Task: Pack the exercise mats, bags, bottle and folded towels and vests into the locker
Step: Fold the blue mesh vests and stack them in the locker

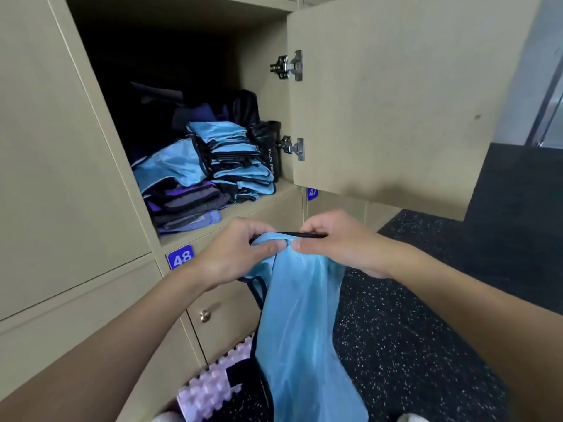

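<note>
Left hand (240,254) and right hand (332,242) are both pinching the black-trimmed top edge of a light blue vest (301,315), thumbs nearly touching, and the cloth hangs loose below them toward the floor. This looks like the folding step: 1 vest in hand, not yet folded. Up and beyond the left hand, the open locker (259,50) already holds a stack of folded blue vests (240,159), with purple and grey towels (189,205) to the left of it and a dark bottle (272,150) upright on its right by the door hinge. Next call, I'd say: bring the edges together, fold it flat, then lift it forward onto that blue stack. Any writing? "SPORT BOTTLE" runs down the bottle's side, a blue tag 48 (180,257) sits just past the left wrist, and 47 (312,194) shows above the right hand. Below the hands, a lilac mat (207,388) lies on the floor.
</note>
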Action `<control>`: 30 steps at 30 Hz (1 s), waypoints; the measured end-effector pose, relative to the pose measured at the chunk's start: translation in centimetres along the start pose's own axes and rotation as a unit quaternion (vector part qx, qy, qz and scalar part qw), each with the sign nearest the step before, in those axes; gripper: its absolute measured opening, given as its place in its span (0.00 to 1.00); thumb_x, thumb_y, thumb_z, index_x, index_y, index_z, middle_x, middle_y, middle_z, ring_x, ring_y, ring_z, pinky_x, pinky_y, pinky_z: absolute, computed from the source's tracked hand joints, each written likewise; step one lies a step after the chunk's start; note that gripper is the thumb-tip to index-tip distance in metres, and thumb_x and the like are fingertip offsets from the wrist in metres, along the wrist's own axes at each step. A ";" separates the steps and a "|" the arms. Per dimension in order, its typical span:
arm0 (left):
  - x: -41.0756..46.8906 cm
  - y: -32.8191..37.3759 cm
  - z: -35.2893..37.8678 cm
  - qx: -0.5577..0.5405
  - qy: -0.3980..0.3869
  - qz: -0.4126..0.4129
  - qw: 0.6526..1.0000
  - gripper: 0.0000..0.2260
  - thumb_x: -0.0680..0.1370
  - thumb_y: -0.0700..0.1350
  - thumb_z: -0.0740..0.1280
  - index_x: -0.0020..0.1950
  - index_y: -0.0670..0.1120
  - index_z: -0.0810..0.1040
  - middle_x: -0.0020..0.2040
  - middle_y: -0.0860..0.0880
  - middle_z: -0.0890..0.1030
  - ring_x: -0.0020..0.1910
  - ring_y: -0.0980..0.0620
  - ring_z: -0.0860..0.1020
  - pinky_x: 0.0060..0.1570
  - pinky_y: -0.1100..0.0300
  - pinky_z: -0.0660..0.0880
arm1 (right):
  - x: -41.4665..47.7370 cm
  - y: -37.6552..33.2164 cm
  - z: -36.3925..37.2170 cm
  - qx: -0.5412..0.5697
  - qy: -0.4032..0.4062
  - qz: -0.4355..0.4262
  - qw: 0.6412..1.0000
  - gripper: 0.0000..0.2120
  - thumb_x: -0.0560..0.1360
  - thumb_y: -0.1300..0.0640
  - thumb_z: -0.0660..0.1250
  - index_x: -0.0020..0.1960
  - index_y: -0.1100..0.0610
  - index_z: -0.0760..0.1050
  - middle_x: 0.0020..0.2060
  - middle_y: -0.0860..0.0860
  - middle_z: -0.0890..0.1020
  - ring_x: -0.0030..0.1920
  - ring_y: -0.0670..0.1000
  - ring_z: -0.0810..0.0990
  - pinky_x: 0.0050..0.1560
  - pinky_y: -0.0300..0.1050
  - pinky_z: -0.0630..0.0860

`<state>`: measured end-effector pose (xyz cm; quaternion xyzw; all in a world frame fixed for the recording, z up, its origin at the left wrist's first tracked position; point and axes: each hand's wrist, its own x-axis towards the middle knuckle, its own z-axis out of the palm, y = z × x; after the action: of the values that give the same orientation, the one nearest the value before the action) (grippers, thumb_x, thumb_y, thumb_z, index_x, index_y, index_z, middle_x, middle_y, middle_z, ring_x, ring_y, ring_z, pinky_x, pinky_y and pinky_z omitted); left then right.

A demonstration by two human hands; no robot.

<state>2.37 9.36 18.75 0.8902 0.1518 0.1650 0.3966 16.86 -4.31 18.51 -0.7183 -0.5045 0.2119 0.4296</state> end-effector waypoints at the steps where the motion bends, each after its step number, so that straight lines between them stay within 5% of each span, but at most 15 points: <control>1: 0.0 0.1 -0.4 0.001 0.006 0.000 1.000 0.10 0.80 0.42 0.68 0.38 0.47 0.80 0.23 0.59 0.72 0.22 0.62 0.68 0.24 0.71 0.62 | 0.0 0.0 0.0 0.008 -0.011 0.008 1.000 0.05 0.75 0.54 0.72 0.44 0.57 0.81 0.40 0.52 0.84 0.40 0.46 0.79 0.47 0.43 0.73; 11: 0.8 -0.5 -1.8 0.057 -0.028 -0.021 0.998 0.09 0.76 0.48 0.73 0.45 0.42 0.82 0.35 0.48 0.82 0.31 0.55 0.73 0.32 0.62 0.68 | 1.7 2.4 -1.0 0.005 0.067 0.030 0.997 0.07 0.76 0.55 0.71 0.44 0.58 0.80 0.38 0.55 0.78 0.39 0.50 0.71 0.43 0.45 0.66; 14: 1.1 -0.5 -2.2 0.050 0.027 0.011 0.998 0.03 0.76 0.43 0.73 0.47 0.43 0.83 0.44 0.48 0.85 0.38 0.60 0.79 0.42 0.65 0.75 | 1.8 3.0 -1.7 0.001 0.083 0.047 0.995 0.06 0.76 0.56 0.70 0.45 0.59 0.80 0.38 0.55 0.77 0.39 0.50 0.71 0.42 0.44 0.65; 22: 1.8 0.7 -2.0 0.023 0.145 0.047 0.988 0.04 0.76 0.40 0.72 0.50 0.45 0.84 0.47 0.54 0.84 0.43 0.67 0.78 0.46 0.77 0.70 | 1.5 3.4 -2.3 -0.019 0.112 0.052 0.992 0.05 0.77 0.58 0.69 0.43 0.58 0.77 0.34 0.51 0.74 0.35 0.49 0.69 0.34 0.41 0.65; 26: 2.5 1.1 -1.7 -0.057 0.192 0.039 0.979 0.06 0.78 0.39 0.71 0.49 0.49 0.83 0.49 0.55 0.83 0.50 0.60 0.79 0.56 0.65 0.73 | 1.6 2.3 -1.2 -0.026 0.170 0.036 0.984 0.11 0.78 0.57 0.68 0.59 0.57 0.74 0.48 0.48 0.75 0.49 0.47 0.73 0.42 0.36 0.70; 30: 2.8 1.6 -1.2 -0.050 0.217 0.046 0.974 0.05 0.78 0.39 0.70 0.49 0.48 0.82 0.47 0.52 0.82 0.46 0.58 0.78 0.55 0.63 0.76 | 1.0 0.1 0.1 0.068 0.126 -0.010 0.990 0.13 0.77 0.47 0.66 0.57 0.53 0.75 0.53 0.52 0.80 0.52 0.48 0.79 0.57 0.46 0.75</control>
<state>4.61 10.21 21.20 0.8181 0.1848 0.3793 0.3907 17.28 -3.34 18.50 -0.7032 -0.4383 0.1493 0.5395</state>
